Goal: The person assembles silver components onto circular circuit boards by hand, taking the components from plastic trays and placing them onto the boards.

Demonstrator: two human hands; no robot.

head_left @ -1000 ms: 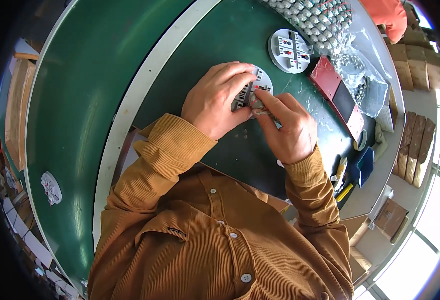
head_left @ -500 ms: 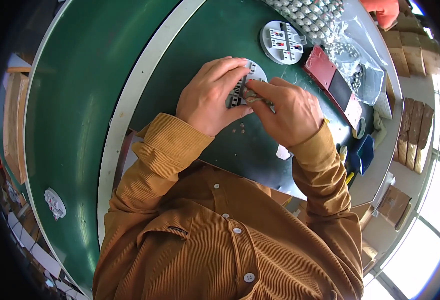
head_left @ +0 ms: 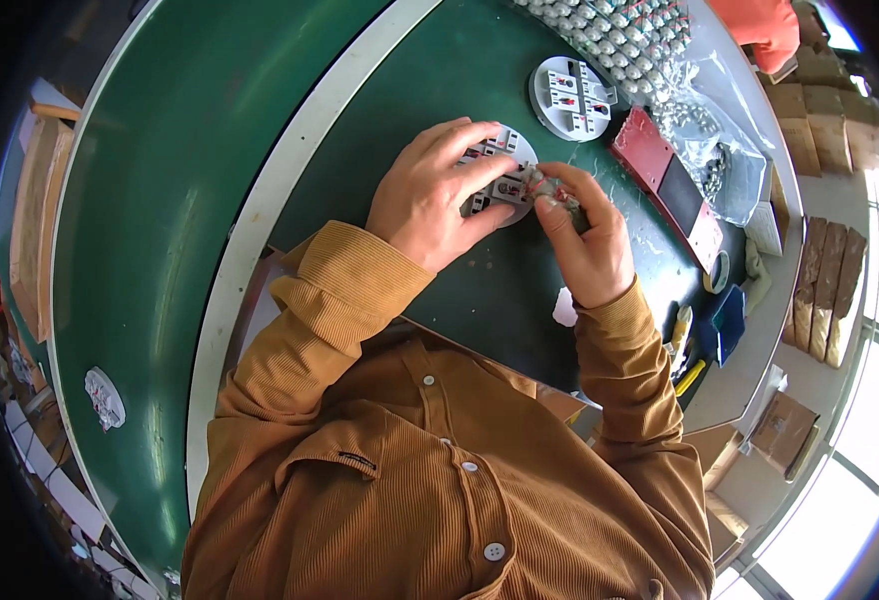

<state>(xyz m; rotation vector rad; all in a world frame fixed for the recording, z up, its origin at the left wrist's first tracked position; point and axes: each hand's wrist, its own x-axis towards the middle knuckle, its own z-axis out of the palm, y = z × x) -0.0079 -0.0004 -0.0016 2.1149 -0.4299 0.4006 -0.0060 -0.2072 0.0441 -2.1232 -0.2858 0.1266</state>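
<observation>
Currently, the left hand grips a round light-grey plastic disc; the right hand pinches small silvery-grey parts at its edge.

The disc is pale grey, the tabletop dark green

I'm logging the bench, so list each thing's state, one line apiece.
Left hand: holding the near disc, thumb and fingers on it.
Near disc: partly covered by the left hand.
Right hand: pinching a small bundle.
Bundle: gripped at the near disc's right edge.
Far disc: lying face up, untouched.
Left disc: set apart, untouched.
Red-black slab: lying untouched.
Clear bag: crumpled.
</observation>
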